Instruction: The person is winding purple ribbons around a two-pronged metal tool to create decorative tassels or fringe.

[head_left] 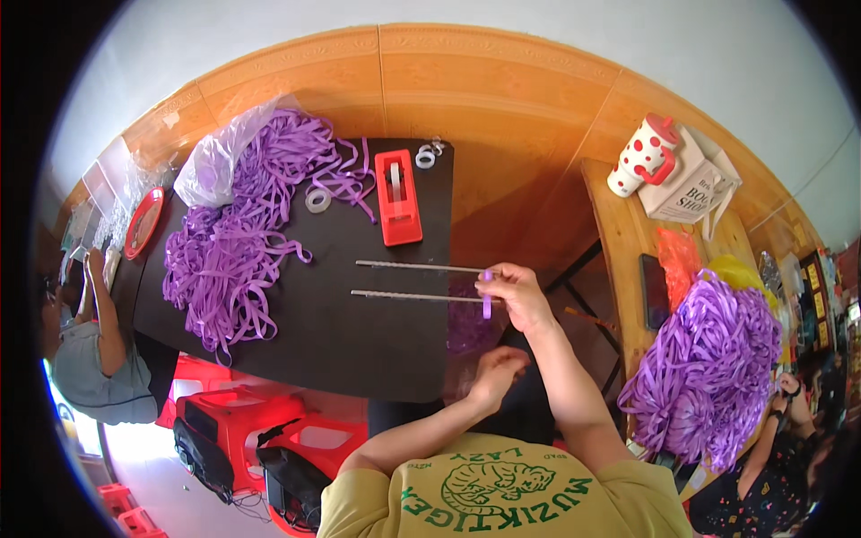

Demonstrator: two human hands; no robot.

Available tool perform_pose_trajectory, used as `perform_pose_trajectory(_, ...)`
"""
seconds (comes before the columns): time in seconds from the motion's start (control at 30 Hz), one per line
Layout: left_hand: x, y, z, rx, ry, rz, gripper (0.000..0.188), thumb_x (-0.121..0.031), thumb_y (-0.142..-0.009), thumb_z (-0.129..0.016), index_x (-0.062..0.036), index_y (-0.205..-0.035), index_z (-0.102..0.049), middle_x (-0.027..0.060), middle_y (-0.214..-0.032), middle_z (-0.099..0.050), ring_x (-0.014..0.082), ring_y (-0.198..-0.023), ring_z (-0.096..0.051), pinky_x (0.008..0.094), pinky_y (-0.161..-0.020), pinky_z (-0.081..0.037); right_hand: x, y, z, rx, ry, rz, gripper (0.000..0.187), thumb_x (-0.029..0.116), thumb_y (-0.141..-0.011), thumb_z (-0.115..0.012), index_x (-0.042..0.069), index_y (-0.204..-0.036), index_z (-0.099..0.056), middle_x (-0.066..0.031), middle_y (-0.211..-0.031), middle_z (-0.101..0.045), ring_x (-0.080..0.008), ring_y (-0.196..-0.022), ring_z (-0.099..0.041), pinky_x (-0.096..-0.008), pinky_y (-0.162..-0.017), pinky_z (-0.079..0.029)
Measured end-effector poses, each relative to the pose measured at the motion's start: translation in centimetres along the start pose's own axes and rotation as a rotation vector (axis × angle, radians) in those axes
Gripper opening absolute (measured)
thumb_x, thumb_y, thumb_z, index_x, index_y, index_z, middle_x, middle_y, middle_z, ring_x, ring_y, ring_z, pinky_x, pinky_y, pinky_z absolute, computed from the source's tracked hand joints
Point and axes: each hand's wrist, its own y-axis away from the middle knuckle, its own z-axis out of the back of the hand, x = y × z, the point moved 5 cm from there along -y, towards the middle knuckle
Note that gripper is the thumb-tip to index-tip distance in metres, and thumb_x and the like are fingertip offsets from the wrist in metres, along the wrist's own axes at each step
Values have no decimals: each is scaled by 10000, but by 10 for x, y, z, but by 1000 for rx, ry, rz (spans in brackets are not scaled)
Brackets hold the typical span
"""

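Observation:
Two thin, ridged metal rods, a far rod (413,265) and a near rod (404,295), lie side by side over the black table's right part and reach past its edge. At their right ends my right hand (518,294) is closed, thumb and fingers pinching a short purple ribbon (487,307) that crosses both rods. Lower down, close to my body, my left hand (496,378) has its fingers curled in; whether anything is in them is hidden. A heap of loose purple ribbon (238,251) covers the table's left side, partly inside a clear plastic bag (215,166).
A red tape dispenser (408,224) and tape rolls (424,160) sit on the black table (359,350). The wooden table (619,260) at right bears more purple ribbon (708,368), a phone (654,291) and a dotted tumbler (641,157). Red stools (238,421) stand below; people sit at both sides.

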Motion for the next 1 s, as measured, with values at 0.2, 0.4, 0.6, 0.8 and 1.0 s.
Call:
perform_pose_trajectory(0.2,31,30,24,412,-346,267,133,-139,-867,-609,-33,-932,-656,20,-854,-651,85,-737,-568,204,-642,-438,-4,0,8,-52,-78,13,104,-24,-725,-693,26,-803,-645,-36,-721,-642,-98,-613,-589,-230,-555,-453)
perform_pose_trajectory(0.4,10,56,63,460,-369,317,172,-165,-896,-600,-31,-984,-663,16,-895,-653,79,-782,-566,202,-674,-443,4,12,54,-217,-113,96,113,-44,-737,-692,32,-806,-643,-49,-730,-638,-113,-593,-580,-237,-531,-446)
perform_pose_trajectory(0.6,-47,97,75,540,-369,235,202,-133,-930,-544,-11,-1056,-644,47,-996,-644,106,-926,-578,241,-828,-455,-37,-14,74,-340,313,187,128,28,-752,-728,4,-844,-643,-41,-713,-640,-102,-637,-608,-218,-543,-456)
perform_pose_trajectory(0.8,-116,122,66,657,-503,-28,201,-80,-918,-548,23,-1070,-628,122,-1018,-630,162,-970,-584,253,-839,-443,-148,-57,115,-305,1135,63,345,344,-758,-677,10,-687,-628,-217,-703,-595,-378,-687,-604,-440,-584,-436)
perform_pose_trajectory(1.0,-231,134,141,-201,-767,-580,72,-17,-822,-607,14,-830,-671,68,-831,-636,145,-753,-597,258,-669,-467,-149,-17,96,-245,702,304,168,154,-815,-652,-13,-796,-648,-94,-628,-604,-138,-628,-596,-288,-565,-445)
